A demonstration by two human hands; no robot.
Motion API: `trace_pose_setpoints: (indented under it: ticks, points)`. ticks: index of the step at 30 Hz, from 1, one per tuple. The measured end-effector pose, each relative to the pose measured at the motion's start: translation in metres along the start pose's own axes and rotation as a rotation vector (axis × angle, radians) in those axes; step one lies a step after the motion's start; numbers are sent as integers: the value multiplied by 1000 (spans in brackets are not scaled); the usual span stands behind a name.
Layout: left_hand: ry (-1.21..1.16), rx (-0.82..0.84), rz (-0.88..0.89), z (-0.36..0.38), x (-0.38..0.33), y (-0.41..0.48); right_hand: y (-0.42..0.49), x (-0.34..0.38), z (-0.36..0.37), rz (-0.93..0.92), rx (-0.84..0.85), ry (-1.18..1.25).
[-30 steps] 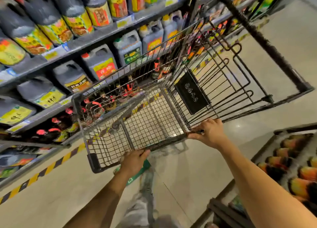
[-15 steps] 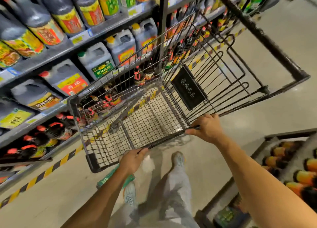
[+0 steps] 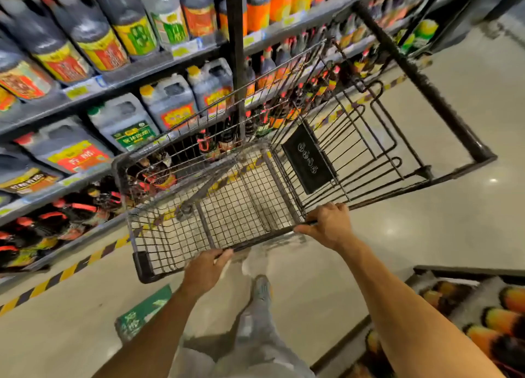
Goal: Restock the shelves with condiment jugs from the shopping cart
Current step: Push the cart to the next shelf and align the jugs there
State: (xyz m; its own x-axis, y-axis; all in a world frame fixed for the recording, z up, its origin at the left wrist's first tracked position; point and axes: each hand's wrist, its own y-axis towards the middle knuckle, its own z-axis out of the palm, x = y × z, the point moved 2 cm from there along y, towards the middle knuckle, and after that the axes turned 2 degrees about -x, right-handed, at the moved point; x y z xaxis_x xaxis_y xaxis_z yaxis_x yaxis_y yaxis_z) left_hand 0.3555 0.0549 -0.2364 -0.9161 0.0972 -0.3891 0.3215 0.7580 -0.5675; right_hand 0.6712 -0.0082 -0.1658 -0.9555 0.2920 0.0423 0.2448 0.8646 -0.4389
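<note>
A dark wire shopping cart [image 3: 159, 266] stands in the aisle in front of me, and its basket holds nothing. My left hand [image 3: 205, 270] grips the near rim at the left. My right hand [image 3: 329, 226] grips the same rim further right. Along the left run shelves [image 3: 119, 86] packed with dark condiment jugs [image 3: 170, 100] carrying red, yellow and green labels. Smaller bottles with red caps [image 3: 76, 207] fill the lowest shelf.
A yellow-and-black hazard stripe [image 3: 65, 272] marks the floor along the shelf base. A green floor sticker [image 3: 145, 309] lies under my left arm. A low display of orange-topped bottles [image 3: 488, 315] sits at the lower right. My leg and shoe [image 3: 261, 289] are behind the cart.
The cart and I have moved forward along the aisle, so the shelves have slid leftward past it. Both hands keep their hold on the rim.
</note>
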Motion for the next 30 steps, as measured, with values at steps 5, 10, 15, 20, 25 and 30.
trace_pose_setpoints:
  ticks: [5, 10, 15, 20, 25, 30]
  points:
    - [-28, 46, -22, 9, -24, 12, 7, -25, -8, 19, 8, -25]
    - [-23, 22, -36, 9, -40, 12, 7, -35, -14, 51, 48, 12]
    - [-62, 76, -47, 1, -40, 5, 10, -21, -25, 89, 167, 114]
    - [-80, -17, 41, -49, -21, -16, 15, 66, -63, -110, 72, 89]
    - [-2, -199, 26, -136, 18, -56, 13, 183, -109, -340, -113, -76]
    - [-27, -363, -6, -224, 89, -115, -13, 310, -154, -545, -223, -121]
